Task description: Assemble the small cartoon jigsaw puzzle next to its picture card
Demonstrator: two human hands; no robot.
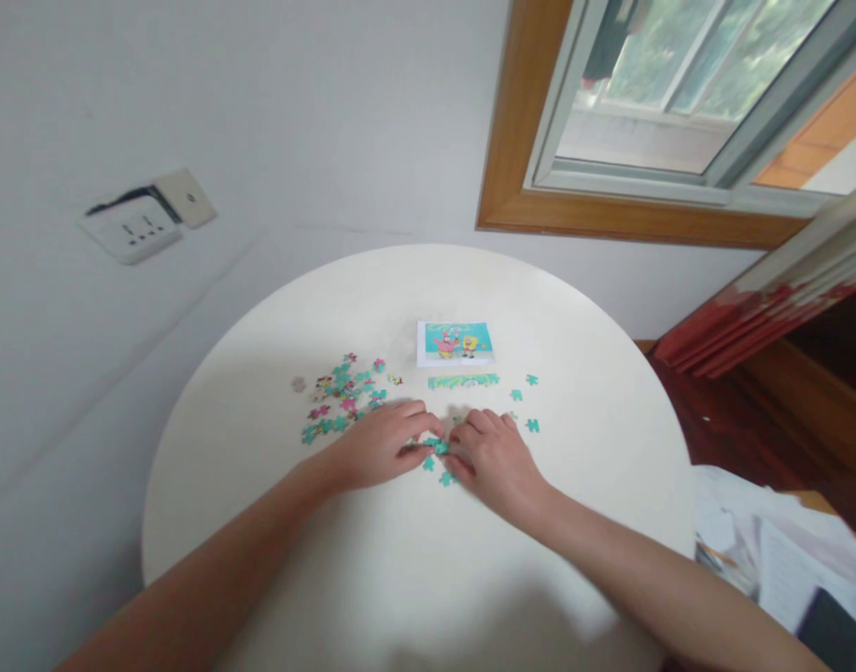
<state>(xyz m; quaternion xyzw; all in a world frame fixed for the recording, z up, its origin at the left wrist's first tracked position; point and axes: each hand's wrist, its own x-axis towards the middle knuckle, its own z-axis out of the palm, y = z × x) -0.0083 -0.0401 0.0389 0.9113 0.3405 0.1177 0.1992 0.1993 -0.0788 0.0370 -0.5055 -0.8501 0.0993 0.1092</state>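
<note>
Both my hands rest on a round white table (259, 523), fingertips meeting over a few teal jigsaw pieces (436, 447). My left hand (382, 443) is curled, pinching one of those pieces. My right hand (494, 455) is curled too, its fingers pressed on the same small cluster. One teal piece (447, 479) lies just under my right thumb. A loose pile of pink and teal pieces (340, 397) sits left of my left hand. An assembled green strip (462, 381) lies beyond my hands, below a small cartoon reference picture (456, 343).
A few single teal pieces (532, 425) lie right of my hands. A wall socket (137, 227) is on the white wall at left. A wood-framed window (644, 140) is at upper right. Papers and a dark phone (830, 630) lie low at right.
</note>
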